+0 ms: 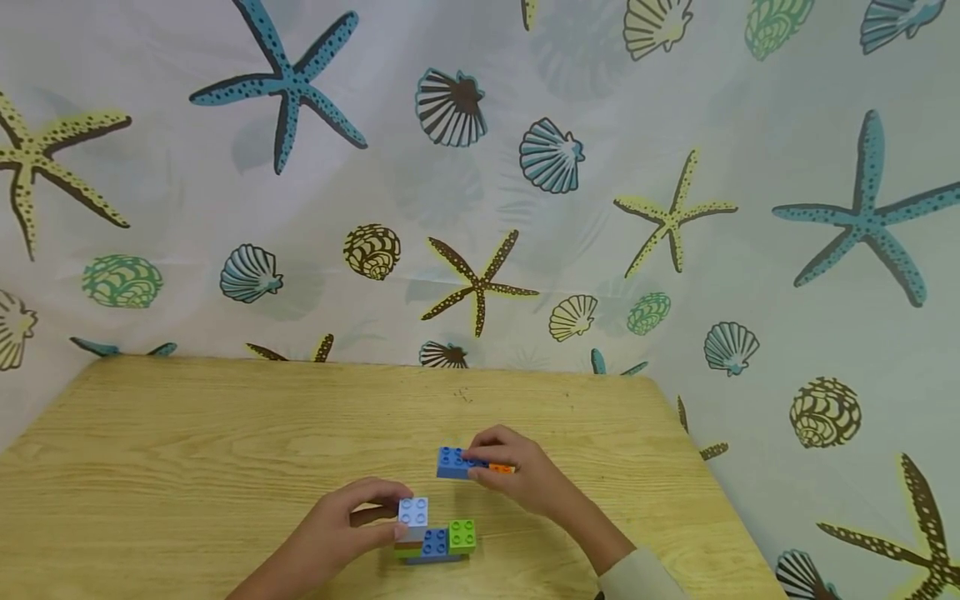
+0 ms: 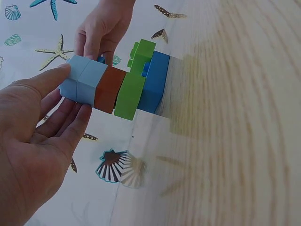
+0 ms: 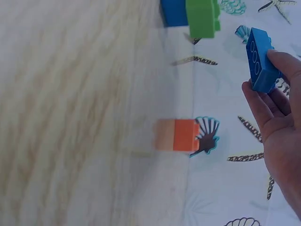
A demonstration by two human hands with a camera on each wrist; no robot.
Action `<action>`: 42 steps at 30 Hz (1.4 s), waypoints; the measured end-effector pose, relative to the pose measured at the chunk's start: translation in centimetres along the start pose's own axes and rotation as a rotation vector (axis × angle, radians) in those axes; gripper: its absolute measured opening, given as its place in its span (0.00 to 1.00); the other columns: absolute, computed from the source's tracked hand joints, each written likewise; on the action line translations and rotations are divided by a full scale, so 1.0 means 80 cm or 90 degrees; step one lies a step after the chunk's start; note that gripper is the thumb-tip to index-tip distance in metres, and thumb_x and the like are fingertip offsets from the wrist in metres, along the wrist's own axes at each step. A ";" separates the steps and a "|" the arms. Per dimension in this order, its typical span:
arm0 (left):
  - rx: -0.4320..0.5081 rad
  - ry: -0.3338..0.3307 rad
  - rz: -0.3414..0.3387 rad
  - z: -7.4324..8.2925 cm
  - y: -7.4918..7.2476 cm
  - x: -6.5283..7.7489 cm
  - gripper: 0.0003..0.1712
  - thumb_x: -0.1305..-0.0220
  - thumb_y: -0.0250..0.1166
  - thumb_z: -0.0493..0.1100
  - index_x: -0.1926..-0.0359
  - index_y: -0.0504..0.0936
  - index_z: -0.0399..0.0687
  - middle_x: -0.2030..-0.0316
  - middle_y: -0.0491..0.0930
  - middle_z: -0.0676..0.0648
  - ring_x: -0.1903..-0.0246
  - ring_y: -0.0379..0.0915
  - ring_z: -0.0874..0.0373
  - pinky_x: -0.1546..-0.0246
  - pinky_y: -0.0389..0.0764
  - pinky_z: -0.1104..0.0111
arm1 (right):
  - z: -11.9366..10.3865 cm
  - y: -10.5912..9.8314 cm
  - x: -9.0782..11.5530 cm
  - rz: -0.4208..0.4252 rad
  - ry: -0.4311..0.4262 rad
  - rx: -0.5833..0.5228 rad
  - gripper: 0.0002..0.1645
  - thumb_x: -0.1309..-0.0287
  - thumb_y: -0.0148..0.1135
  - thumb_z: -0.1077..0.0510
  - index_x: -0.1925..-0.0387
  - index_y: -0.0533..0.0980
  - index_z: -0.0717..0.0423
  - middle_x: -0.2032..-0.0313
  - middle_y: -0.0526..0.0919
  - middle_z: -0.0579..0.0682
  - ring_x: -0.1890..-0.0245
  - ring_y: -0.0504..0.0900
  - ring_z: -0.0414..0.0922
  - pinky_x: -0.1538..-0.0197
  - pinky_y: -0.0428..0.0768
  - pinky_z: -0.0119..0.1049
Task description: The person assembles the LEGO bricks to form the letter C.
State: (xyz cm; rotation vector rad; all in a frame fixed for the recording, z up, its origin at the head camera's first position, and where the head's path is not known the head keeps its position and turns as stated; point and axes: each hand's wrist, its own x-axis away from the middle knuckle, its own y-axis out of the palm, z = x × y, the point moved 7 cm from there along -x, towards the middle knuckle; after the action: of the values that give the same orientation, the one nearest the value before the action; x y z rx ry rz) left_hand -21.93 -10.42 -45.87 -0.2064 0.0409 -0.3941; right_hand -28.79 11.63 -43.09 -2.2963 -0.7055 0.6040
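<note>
1. We saw the left hand point(image 1: 352, 523) with its thumb and fingers placed around the upper part of a small tower, and so it was grasping two light blue, square plastic blocks point(image 1: 412, 510), one stacked upon the other.
2. Below these we found a reddish-brown plastic block point(image 2: 109, 89), and below that a lime green plastic block point(image 2: 129, 96).
3. The whole tower stood on one end of a blue plastic base brick point(image 1: 435, 542), which was resting on the table point(image 1: 225, 433), made with a pale wood-grain top.
4. On the other end of this base we noticed a lime green, square-topped plastic cube point(image 1: 462, 535); between it and the tower, some blue studs remained uncovered.
5. The right hand point(image 1: 522, 475) was pinching a long blue plastic brick point(image 1: 453, 463) between thumb and fingers. We saw this brick in the air, above the table and beyond the tower, with its hollow underside visible to the right wrist camera.
6. Near the right hand, an orange plastic block point(image 3: 185, 135) stood on the table, apart from the tower.
7. Behind the table we observed a white sheet point(image 1: 337, 208) printed with starfish and shells.
</note>
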 end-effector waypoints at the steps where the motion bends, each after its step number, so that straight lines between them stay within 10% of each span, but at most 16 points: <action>1: 0.002 0.000 -0.001 0.000 0.000 0.000 0.28 0.36 0.71 0.49 0.40 0.78 0.38 0.40 0.77 0.40 0.40 0.76 0.45 0.43 0.82 0.66 | -0.006 0.000 0.003 0.002 -0.013 -0.006 0.18 0.31 0.63 0.51 0.43 0.83 0.50 0.44 0.79 0.47 0.46 0.78 0.45 0.47 0.85 0.43; 18: 0.037 0.004 0.005 -0.004 0.000 -0.001 0.30 0.37 0.72 0.48 0.40 0.77 0.35 0.43 0.78 0.38 0.41 0.77 0.43 0.45 0.83 0.67 | -0.069 0.015 0.038 0.005 -0.202 -0.044 0.15 0.32 0.62 0.63 0.45 0.82 0.58 0.47 0.79 0.53 0.50 0.78 0.46 0.51 0.84 0.34; 42: 0.037 0.022 0.003 -0.003 0.001 0.000 0.28 0.36 0.71 0.48 0.41 0.79 0.37 0.41 0.77 0.37 0.42 0.78 0.44 0.46 0.83 0.68 | -0.094 0.017 0.035 -0.033 -0.311 0.084 0.15 0.32 0.63 0.63 0.46 0.83 0.60 0.49 0.76 0.53 0.53 0.77 0.42 0.53 0.81 0.23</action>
State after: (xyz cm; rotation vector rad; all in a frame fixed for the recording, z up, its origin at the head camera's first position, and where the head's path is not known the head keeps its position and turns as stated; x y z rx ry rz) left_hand -21.90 -10.42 -46.10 -0.1416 0.0630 -0.3938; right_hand -21.94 9.15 -39.57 -2.0153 -0.9143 1.1719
